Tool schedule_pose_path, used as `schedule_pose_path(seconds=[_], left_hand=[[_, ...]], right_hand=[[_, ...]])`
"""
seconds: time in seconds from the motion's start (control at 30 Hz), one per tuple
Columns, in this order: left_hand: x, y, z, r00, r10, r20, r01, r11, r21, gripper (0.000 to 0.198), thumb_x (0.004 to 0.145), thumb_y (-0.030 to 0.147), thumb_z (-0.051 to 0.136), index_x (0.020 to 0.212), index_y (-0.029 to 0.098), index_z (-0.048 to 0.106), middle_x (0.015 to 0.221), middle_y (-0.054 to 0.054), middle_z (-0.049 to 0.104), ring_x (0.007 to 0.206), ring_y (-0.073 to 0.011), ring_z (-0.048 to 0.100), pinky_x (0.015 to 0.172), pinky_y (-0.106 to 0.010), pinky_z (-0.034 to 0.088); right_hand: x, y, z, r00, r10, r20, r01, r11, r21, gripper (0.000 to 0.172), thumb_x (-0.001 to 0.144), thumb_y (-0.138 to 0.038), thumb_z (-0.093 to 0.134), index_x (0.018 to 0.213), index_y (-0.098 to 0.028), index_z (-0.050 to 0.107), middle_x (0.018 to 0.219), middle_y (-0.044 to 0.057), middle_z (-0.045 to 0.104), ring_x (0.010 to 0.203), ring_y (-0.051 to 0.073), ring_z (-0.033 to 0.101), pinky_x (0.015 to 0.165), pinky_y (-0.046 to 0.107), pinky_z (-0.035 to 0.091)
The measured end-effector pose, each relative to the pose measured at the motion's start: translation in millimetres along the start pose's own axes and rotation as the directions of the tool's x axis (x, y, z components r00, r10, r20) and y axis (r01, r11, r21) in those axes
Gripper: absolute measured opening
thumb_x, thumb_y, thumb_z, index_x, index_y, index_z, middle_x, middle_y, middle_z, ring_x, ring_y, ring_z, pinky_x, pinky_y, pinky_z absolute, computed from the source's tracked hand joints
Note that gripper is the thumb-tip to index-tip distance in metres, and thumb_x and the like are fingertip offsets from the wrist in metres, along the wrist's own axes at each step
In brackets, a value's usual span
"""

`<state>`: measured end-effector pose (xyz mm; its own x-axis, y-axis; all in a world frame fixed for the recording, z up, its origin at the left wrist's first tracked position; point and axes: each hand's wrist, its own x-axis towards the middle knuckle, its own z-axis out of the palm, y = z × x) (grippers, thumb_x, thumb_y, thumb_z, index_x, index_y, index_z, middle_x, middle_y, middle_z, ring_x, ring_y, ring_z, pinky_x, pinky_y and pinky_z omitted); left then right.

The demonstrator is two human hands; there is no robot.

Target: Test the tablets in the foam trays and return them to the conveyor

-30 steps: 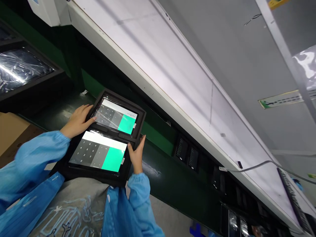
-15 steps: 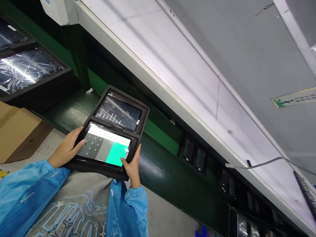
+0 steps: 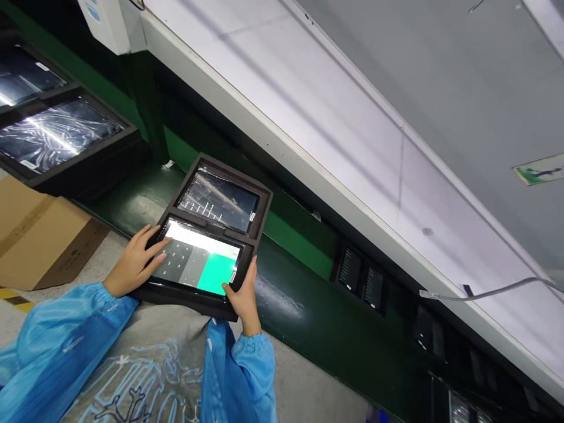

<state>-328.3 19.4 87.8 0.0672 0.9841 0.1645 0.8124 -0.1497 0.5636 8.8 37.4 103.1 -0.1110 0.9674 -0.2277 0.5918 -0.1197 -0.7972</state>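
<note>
A black foam tray (image 3: pixel 263 217) sits in front of me at the edge of the green bench, with two tablets in its compartments. The nearer tablet (image 3: pixel 194 258) is lit and shows a calculator keypad with a green block. On the farther tablet (image 3: pixel 220 197) the screen is dark with small lines of text. My left hand (image 3: pixel 136 261) is at the tray's left side, fingers spread, its index finger over the keypad's upper left. My right hand (image 3: pixel 243 298) grips the tray's right edge, with the thumb on the lit tablet's lower right corner.
Stacked black trays with film-covered tablets (image 3: pixel 61 132) stand at the left. Below them is a cardboard box (image 3: pixel 42 235). More trays with tablets (image 3: pixel 361 279) line the green bench (image 3: pixel 299 317) to the right. A white shelf (image 3: pixel 282 117) overhangs the bench, with a loose cable (image 3: pixel 493 294).
My left index finger has lifted off the tray's side and reached over the keypad. Small characters now show in the white display strip. The view has shifted slightly; my right hand keeps its grip.
</note>
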Motion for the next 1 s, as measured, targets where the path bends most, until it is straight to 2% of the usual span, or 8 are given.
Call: schedule_pose_path(seconds=[0.1, 0.2, 0.43, 0.5, 0.63, 0.7, 0.87, 1.0], left_hand=[[1.3, 2.0, 0.8, 0.997, 0.045, 0.071, -0.049, 0.997, 0.058, 0.044, 0.102, 0.043, 0.038, 0.134, 0.027, 0.064, 0.160, -0.012, 0.035, 0.153, -0.0388, 0.021, 0.120, -0.062, 0.028], [1.3, 3.6, 2.1, 0.993, 0.024, 0.118, -0.035, 0.995, 0.093, 0.043, 0.102, 0.043, 0.037, 0.134, 0.034, 0.064, 0.163, -0.006, 0.034, 0.153, -0.0385, 0.020, 0.120, -0.066, 0.022], [-3.0, -0.8, 0.5, 0.996, -0.088, 0.011, 0.088, 0.996, 0.026, 0.046, 0.103, 0.040, 0.032, 0.123, 0.026, 0.072, 0.156, -0.009, 0.045, 0.152, -0.0369, 0.024, 0.122, -0.065, 0.021], [-2.7, -0.8, -1.7, 0.995, -0.100, -0.021, 0.099, 0.995, -0.027, 0.046, 0.102, 0.041, 0.033, 0.129, 0.026, 0.068, 0.157, -0.008, 0.043, 0.153, -0.0359, 0.024, 0.123, -0.061, 0.023], [-0.9, 1.6, -5.6, 0.991, -0.107, -0.083, 0.099, 0.990, -0.099, 0.047, 0.102, 0.040, 0.035, 0.143, 0.026, 0.054, 0.158, -0.009, 0.040, 0.154, -0.0326, 0.021, 0.126, -0.057, 0.022], [-0.5, 2.6, -5.9, 0.991, -0.100, -0.087, 0.090, 0.990, -0.111, 0.048, 0.102, 0.040, 0.036, 0.145, 0.026, 0.050, 0.157, -0.010, 0.041, 0.154, -0.0324, 0.021, 0.126, -0.058, 0.022], [-1.8, 1.4, -2.7, 0.993, -0.097, -0.073, 0.088, 0.989, -0.118, 0.047, 0.101, 0.043, 0.037, 0.143, 0.026, 0.051, 0.155, -0.011, 0.043, 0.153, -0.0332, 0.023, 0.125, -0.057, 0.024], [6.5, -0.8, -4.5, 0.994, -0.108, -0.025, 0.104, 0.988, -0.116, 0.048, 0.101, 0.046, 0.035, 0.141, 0.025, 0.051, 0.155, -0.011, 0.043, 0.154, -0.0323, 0.022, 0.125, -0.055, 0.025]], right_hand=[[-1.0, -0.6, 1.1, 1.000, 0.006, -0.020, -0.005, 0.999, 0.051, 0.105, 0.087, -0.042, 0.069, 0.163, -0.021, -0.001, 0.171, 0.013, 0.006, 0.158, 0.031, 0.009, 0.126, 0.053, 0.019], [-2.0, -2.6, 2.5, 0.999, 0.016, -0.040, -0.012, 0.997, 0.079, 0.100, 0.090, -0.046, 0.064, 0.163, -0.021, 0.001, 0.171, 0.013, 0.006, 0.158, 0.030, 0.008, 0.126, 0.053, 0.019], [-1.3, -2.9, -0.9, 1.000, -0.017, -0.013, 0.017, 0.999, 0.051, 0.108, 0.084, -0.043, 0.072, 0.163, -0.021, 0.003, 0.171, 0.013, 0.008, 0.158, 0.032, 0.010, 0.126, 0.053, 0.021], [-0.5, -4.7, 0.7, 1.000, -0.001, -0.018, 0.001, 1.000, 0.029, 0.109, 0.082, -0.040, 0.073, 0.163, -0.020, 0.002, 0.171, 0.013, 0.008, 0.158, 0.032, 0.011, 0.126, 0.053, 0.021], [0.0, -9.5, 5.3, 0.997, 0.057, -0.059, -0.056, 0.998, 0.017, 0.097, 0.090, -0.042, 0.063, 0.163, -0.019, 0.002, 0.170, 0.014, 0.011, 0.158, 0.030, 0.013, 0.125, 0.053, 0.022], [-0.4, -9.4, 5.4, 0.996, 0.055, -0.067, -0.054, 0.998, 0.017, 0.097, 0.090, -0.042, 0.062, 0.163, -0.019, 0.002, 0.170, 0.014, 0.011, 0.158, 0.030, 0.013, 0.125, 0.054, 0.022], [-1.2, -2.5, 2.5, 0.999, 0.033, -0.018, -0.033, 0.999, 0.021, 0.111, 0.081, -0.039, 0.073, 0.163, -0.019, 0.001, 0.171, 0.014, 0.010, 0.157, 0.032, 0.013, 0.125, 0.055, 0.021], [-0.3, -1.4, 6.1, 0.993, 0.080, -0.090, -0.078, 0.997, 0.029, 0.104, 0.085, -0.045, 0.069, 0.163, -0.019, 0.005, 0.170, 0.013, 0.015, 0.157, 0.032, 0.017, 0.124, 0.055, 0.024]])
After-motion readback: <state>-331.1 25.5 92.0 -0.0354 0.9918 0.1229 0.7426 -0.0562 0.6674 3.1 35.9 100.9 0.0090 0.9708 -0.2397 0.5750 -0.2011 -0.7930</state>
